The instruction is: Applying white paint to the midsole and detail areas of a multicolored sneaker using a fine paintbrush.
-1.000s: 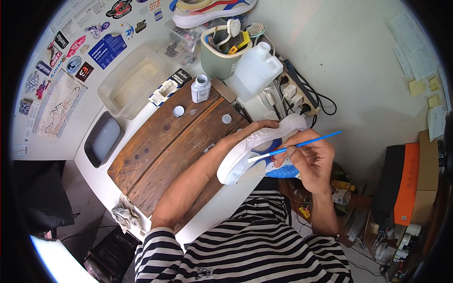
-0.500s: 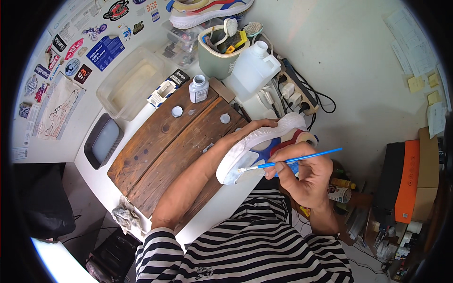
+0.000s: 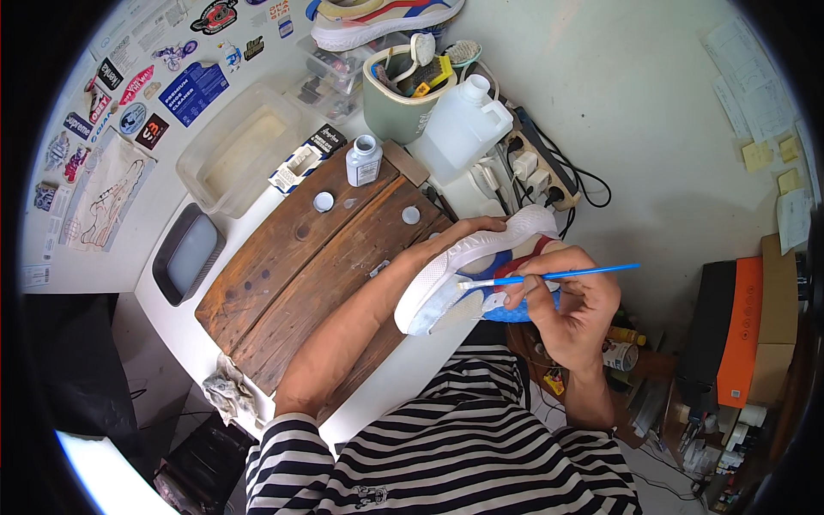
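A sneaker [image 3: 433, 296] with a white sole and white, blue and red upper is held tilted on its side above the table's near right edge. My left hand [image 3: 455, 236] grips it from behind the sole; most of those fingers are hidden by the shoe. Between the thumb and fingers of my right hand [image 3: 571, 305] is a slim blue paintbrush [image 3: 562, 275]. Its pale bristles touch the light toe panel of the upper. On the wooden board stands an uncapped small bottle [image 3: 364, 161], with two round white lids [image 3: 323, 202] lying near it.
Behind the board are a clear plastic tub [image 3: 236, 150], a small box [image 3: 307, 160], a green bin of brushes [image 3: 403, 112] and a translucent jug [image 3: 463, 129]. Plugs and cables [image 3: 536, 172] lie right of the jug. A dark tray [image 3: 189, 256] and crumpled cloth [image 3: 230, 390] sit left.
My right hand and the paintbrush have shifted right and slightly up, so the bristles now touch farther along the toe panel. The sneaker and my left hand stay nearly in place.
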{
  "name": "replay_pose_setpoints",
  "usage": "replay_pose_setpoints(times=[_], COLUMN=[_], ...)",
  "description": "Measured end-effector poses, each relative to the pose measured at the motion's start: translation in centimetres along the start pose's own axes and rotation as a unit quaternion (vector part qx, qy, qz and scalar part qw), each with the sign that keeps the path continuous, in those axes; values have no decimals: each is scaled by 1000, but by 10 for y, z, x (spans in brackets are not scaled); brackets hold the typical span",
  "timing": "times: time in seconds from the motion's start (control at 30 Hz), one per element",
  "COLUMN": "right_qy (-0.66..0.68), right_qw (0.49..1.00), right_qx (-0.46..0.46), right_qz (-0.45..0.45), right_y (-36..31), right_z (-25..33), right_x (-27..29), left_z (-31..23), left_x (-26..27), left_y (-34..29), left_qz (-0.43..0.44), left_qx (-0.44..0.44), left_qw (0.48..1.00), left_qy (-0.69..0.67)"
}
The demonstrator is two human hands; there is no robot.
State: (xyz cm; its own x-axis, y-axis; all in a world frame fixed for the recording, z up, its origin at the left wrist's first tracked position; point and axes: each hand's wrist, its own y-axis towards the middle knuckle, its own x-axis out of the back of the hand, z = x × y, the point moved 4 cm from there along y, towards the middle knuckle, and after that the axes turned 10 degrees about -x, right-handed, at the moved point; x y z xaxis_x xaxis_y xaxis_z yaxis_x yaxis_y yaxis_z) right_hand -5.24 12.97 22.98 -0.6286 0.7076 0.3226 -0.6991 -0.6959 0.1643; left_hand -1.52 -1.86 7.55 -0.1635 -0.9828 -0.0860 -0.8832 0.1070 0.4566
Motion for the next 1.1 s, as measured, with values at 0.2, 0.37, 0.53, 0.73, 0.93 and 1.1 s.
replay_pose_setpoints(times=[0.2,0.37,0.53,0.73,0.93,1.1], right_qy=[-39,-50,-62,-83,-53,-65], right_qw=[998,998,997,994,998,997], right_qx=[33,18,40,62,36,47], right_qz=[42,-28,-11,30,-17,5], right_y=[-5,0,-2,2,-1,-1], right_z=[12,2,11,14,13,14], right_x=[-15,-5,-10,-11,-14,-21], left_z=[-21,-5,-22,-25,-22,-15], left_x=[-3,-1,-4,-5,-4,-6], left_y=[-2,-2,1,0,-2,-2], left_qz=[-43,-22,-30,-69,-46,-75], left_qx=[44,45,41,89,55,102], left_qw=[988,993,997,974,989,959], left_qy=[-143,-106,-56,-197,-126,-253])
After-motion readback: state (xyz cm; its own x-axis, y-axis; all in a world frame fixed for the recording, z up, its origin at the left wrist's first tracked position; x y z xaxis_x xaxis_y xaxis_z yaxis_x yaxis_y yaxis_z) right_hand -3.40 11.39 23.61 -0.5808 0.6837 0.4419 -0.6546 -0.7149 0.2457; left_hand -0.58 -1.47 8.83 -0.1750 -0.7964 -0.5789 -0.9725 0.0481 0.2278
